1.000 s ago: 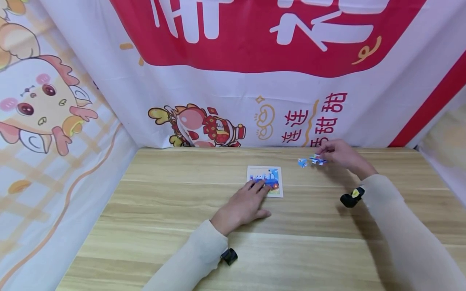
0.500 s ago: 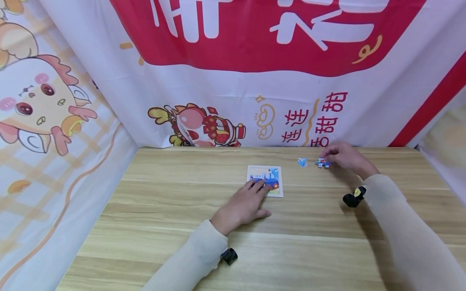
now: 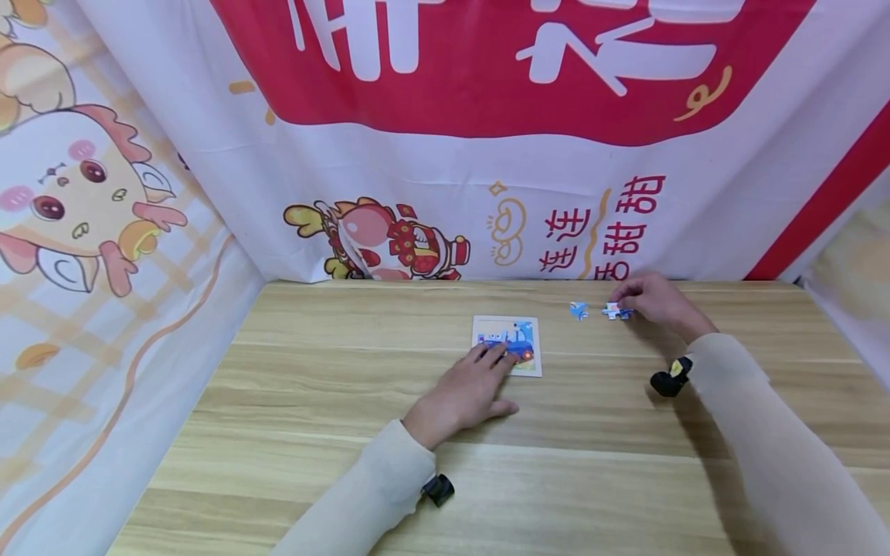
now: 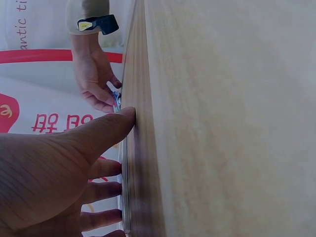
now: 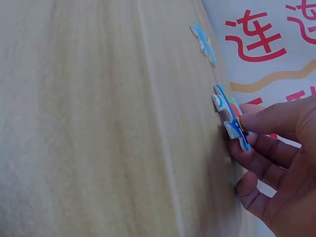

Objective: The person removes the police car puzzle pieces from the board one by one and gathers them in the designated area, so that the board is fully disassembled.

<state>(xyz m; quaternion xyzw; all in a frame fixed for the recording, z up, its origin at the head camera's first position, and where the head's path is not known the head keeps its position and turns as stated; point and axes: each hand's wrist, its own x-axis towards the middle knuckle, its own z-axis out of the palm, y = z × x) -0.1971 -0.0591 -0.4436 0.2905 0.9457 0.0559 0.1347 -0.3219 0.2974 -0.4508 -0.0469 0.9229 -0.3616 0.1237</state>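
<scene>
My left hand lies with fingers stretched over the lower left part of a small white-framed jigsaw puzzle, which shows a blue vehicle. Its fingertips rest on the picture and hide some of it; the thumb sticks out to the side. Farther right, near the back of the table, my right hand pinches a colourful puzzle piece with white and blue knobs between thumb and fingers. The piece is tilted, close over the wood. Just left of it lies a loose light-blue puzzle piece.
The wooden table ends at a printed cloth hanging behind it. Another patterned cloth closes off the left side. Black wrist cameras sit on both sleeves.
My right hand has shifted slightly right with its puzzle piece, away from the loose one, and the piece's tilt has changed. My left hand stays in place on the puzzle.
</scene>
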